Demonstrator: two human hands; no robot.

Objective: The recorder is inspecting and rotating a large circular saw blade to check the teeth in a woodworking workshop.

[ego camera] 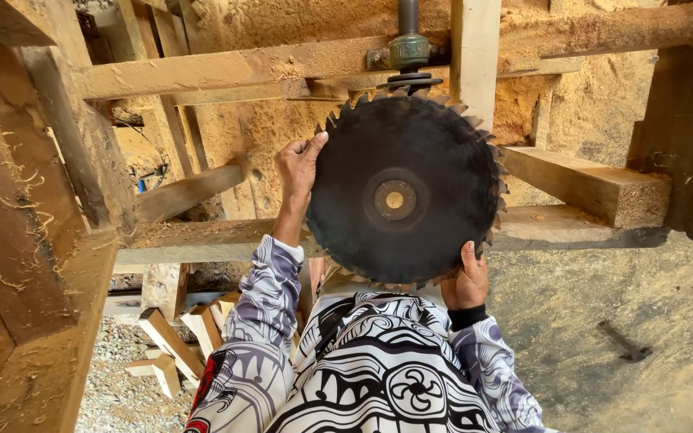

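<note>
I hold a large dark circular saw blade point(403, 188) flat in front of my chest, teeth all round its rim and a brass-coloured hole at its centre. My left hand point(297, 164) grips the blade's upper left edge. My right hand point(467, 281) grips its lower right edge, thumb on the face. Just above the blade a metal shaft with a green bearing point(408, 50) hangs from a sawdust-covered beam point(226, 70).
Heavy wooden beams point(587, 188) of a saw frame cross in front and at the left point(18, 240), thick with sawdust. Cut wood blocks point(174, 341) lie on gravel at lower left. A dark metal tool point(623, 342) lies on the sawdust floor at right.
</note>
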